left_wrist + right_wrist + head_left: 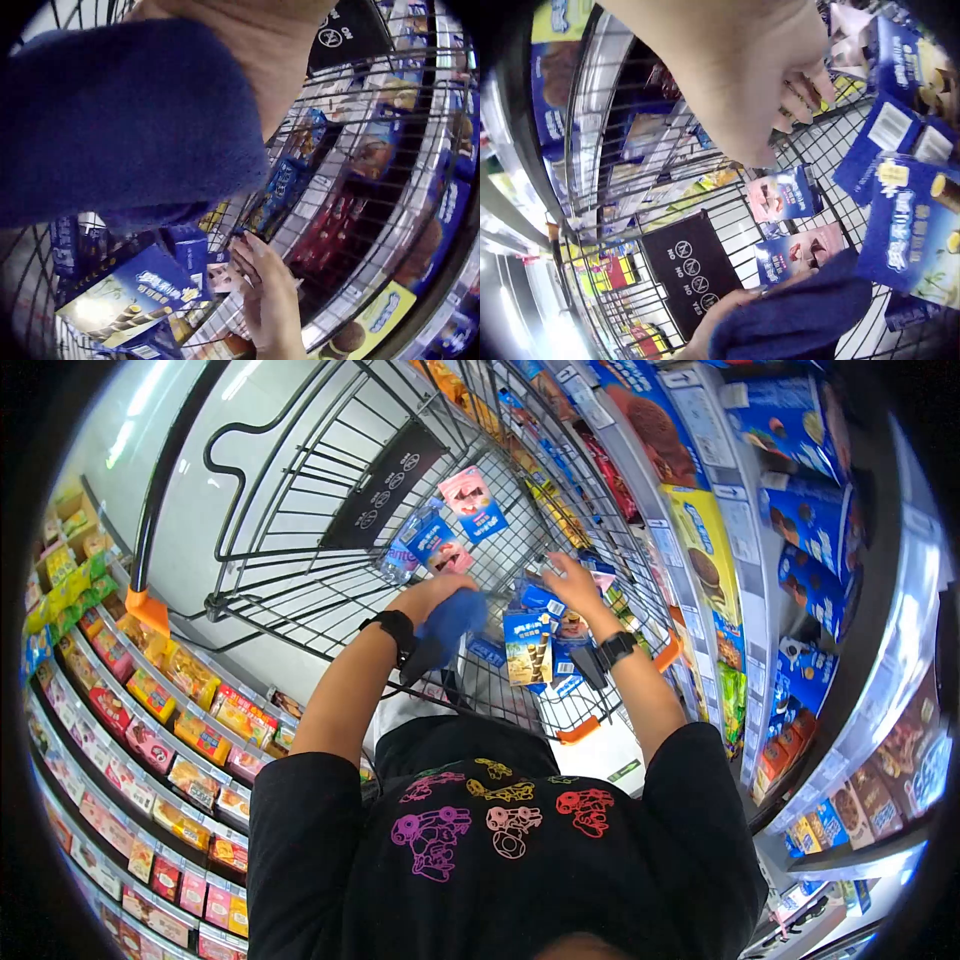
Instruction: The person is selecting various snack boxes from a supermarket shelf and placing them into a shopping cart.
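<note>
My left hand (435,600) is over the cart, with a blue cloth (456,622) against it. Its fingers (739,297) meet the lower edge of a pink-and-blue box (802,253); whether they grip it or the cloth, I cannot tell. A similar box (474,503) lies farther along the cart floor. My right hand (578,588) hovers on the cart's right side, fingers bent loosely and apart, no item visible in them. Beneath it are several blue packs, and nearer me a wafer-roll box (528,648) (131,300) lies on the pile.
The wire cart (300,540) has a black sign panel (385,485) on its left side. A clear bottle (400,560) lies beside the boxes. Snack shelves stand close on the right, with blue bags (810,520); more shelves (150,760) run along the left.
</note>
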The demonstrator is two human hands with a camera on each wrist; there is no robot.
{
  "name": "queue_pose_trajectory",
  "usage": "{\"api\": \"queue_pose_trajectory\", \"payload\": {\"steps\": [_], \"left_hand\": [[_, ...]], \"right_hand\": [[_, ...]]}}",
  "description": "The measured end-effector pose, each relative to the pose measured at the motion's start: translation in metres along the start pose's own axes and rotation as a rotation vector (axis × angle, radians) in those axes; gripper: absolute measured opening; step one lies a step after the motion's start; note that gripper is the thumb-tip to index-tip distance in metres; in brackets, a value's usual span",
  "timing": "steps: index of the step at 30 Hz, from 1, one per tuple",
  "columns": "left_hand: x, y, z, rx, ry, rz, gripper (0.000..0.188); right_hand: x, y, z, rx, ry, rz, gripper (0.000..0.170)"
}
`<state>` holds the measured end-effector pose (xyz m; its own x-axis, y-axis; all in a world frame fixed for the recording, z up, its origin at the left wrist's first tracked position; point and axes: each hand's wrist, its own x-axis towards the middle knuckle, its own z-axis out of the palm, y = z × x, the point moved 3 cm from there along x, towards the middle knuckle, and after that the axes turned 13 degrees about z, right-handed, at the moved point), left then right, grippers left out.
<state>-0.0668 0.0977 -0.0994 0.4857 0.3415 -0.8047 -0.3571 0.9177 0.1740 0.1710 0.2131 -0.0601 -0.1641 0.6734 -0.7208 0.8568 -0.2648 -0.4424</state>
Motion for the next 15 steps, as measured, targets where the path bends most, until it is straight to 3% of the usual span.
{"api": "queue_pose_trajectory", "payload": {"steps": [2, 4, 6, 7, 10, 11, 15], "left_hand": [[-0.019, -0.003, 0.022, 0.206, -0.017, -0.017, 0.020], [-0.018, -0.017, 0.039, 0.647, -0.154, 0.287, 0.027], [-0.043, -0.014, 0.081, 0.815, -0.170, 0.281, 0.034], [-0.022, -0.040, 0.077, 0.845, -0.162, 0.310, 0.037], [0.009, -0.081, 0.083, 0.895, 0.029, 0.215, 0.038], [0.012, -0.085, 0.085, 1.034, -0.001, 0.304, 0.042], [0.014, -0.095, 0.090, 1.104, 0.029, 0.468, 0.043]], "right_hand": [[-0.030, 0.018, -0.003, -0.031, -0.080, 0.038, 0.056], [-0.056, 0.030, 0.002, -0.175, -0.118, 0.037, 0.062], [-0.093, 0.020, 0.001, -0.208, 0.006, -0.055, 0.068], [-0.108, 0.024, 0.008, -0.357, 0.108, 0.009, 0.072], [-0.135, 0.032, 0.019, -0.393, 0.153, -0.026, 0.077], [-0.139, 0.042, 0.030, -0.440, 0.183, -0.011, 0.078], [-0.156, 0.048, 0.047, -0.360, 0.238, -0.072, 0.073]]}}
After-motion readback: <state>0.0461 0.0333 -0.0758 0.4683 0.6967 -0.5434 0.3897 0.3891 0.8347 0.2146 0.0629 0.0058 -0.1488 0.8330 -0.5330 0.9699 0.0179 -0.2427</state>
